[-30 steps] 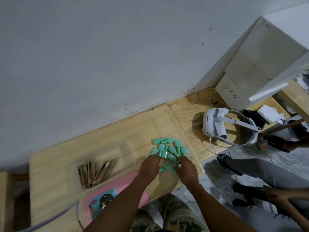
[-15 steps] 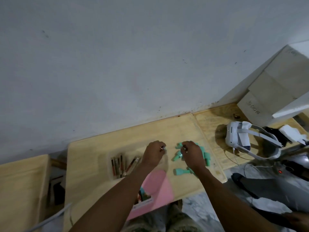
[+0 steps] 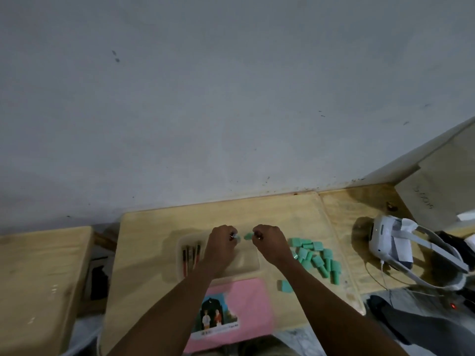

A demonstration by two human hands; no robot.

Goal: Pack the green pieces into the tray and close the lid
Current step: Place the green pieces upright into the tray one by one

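A clear plastic tray (image 3: 250, 263) lies on the wooden board, with several dark red sticks (image 3: 190, 255) in its left part. My left hand (image 3: 221, 244) and my right hand (image 3: 269, 242) hover over the tray's far side. Each hand pinches a green piece: the left one (image 3: 237, 237) and the right one (image 3: 248, 236) nearly touch. A pile of several green pieces (image 3: 314, 255) lies right of the tray. One single green piece (image 3: 284, 285) lies nearer me. The pink lid (image 3: 231, 312) with a picture label lies in front of the tray.
A white headset (image 3: 393, 242) with cable rests on the board to the right. A pale cardboard box (image 3: 442, 191) stands at the far right against the grey wall. A second wooden board (image 3: 38, 283) lies left, across a gap. The board's near edge is close to my lap.
Both hands left the green pile with pieces pinched and moved left over the tray. The camera view swung left, so the pile now lies to the right of my hands.
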